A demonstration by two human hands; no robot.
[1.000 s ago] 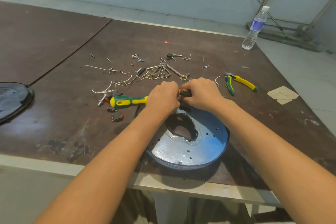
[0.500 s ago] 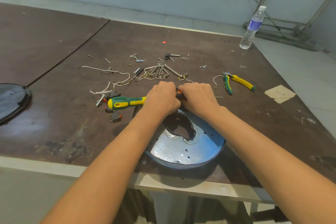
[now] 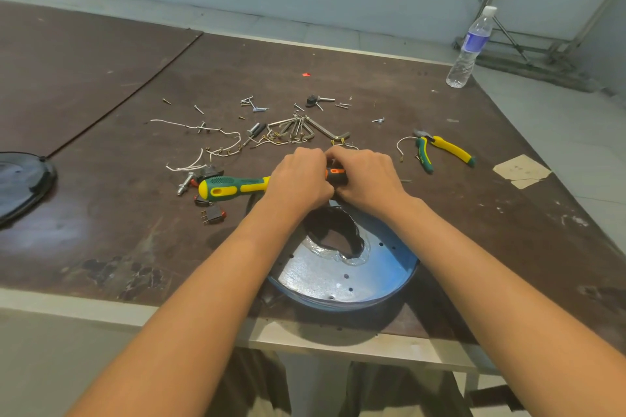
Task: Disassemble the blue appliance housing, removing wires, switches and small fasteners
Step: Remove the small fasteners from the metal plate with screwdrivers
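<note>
**A:** Where's the work?

**B:** The round blue metal appliance housing (image 3: pixel 338 278) lies open side up on the dark brown table (image 3: pixel 101 230), at the near edge, 6 o'clock. Both hands meet at its 12 o'clock rim.

**A:** Grips?

**B:** The left hand (image 3: pixel 301 181) is curled tight round the green-and-yellow screwdriver (image 3: pixel 233 187), whose handle points to 9 o'clock. The right hand (image 3: pixel 367 179) wraps its fingers over a small orange-and-black part (image 3: pixel 336 175). I can't tell whether that's a switch or the driver's collar.

**A:** Which step?

**B:** Probably freeing a fitting at the rim. White wires (image 3: pixel 203 159) lie at 10 o'clock and a loose red-and-black switch (image 3: pixel 213 215) at 9. Next comes steady turning or prying, with the right hand bracing so the tip doesn't slip.
</note>
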